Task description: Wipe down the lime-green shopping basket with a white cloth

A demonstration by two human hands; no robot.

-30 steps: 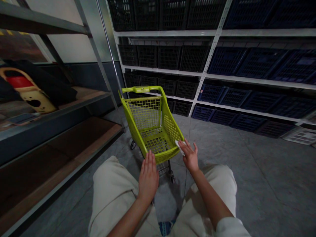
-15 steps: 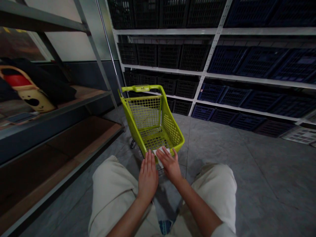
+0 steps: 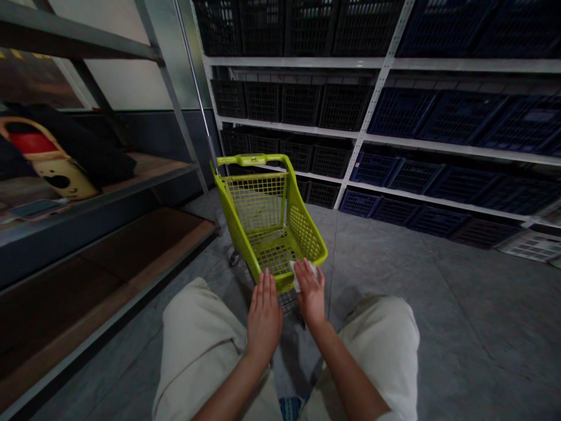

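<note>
From my remote feed, head cam, largest to smallest:

1. White steel shelving (image 3: 376, 99), upper & right of frame, w/ black crates (image 3: 263, 102) on the left part and navy crates (image 3: 460, 117) on the right, all in rows.
2. Grey metal shelf unit (image 3: 100, 202), left of frame, wood-topped tiers.
3. Grey floor (image 3: 394, 292), lower right.
4. Beige trousers (image 3: 197, 345), bottom centre, both knees in shot.
5. Black bag (image 3: 83, 143), upper shelf, far left, beside a yellow-and-red object (image 3: 56, 175); flat dark item (image 3: 37, 209) near shelf edge.
6. Lime-green mesh shopping cart (image 3: 263, 204), centre of frame, upright on casters, just past the knees, btwn the two shelf units. Handle (image 3: 249, 159) at far end.
7. L hand (image 3: 264, 318): fingers straight, spread a little, released, at the cart's near rim; contact not certain.
8. R hand (image 3: 310, 292): fingers extended, not clenched, lying flat on a white cloth (image 3: 298, 282).
9. Cloth sits on the near rim of the cart, partly under R palm, just beside L hand.
</note>
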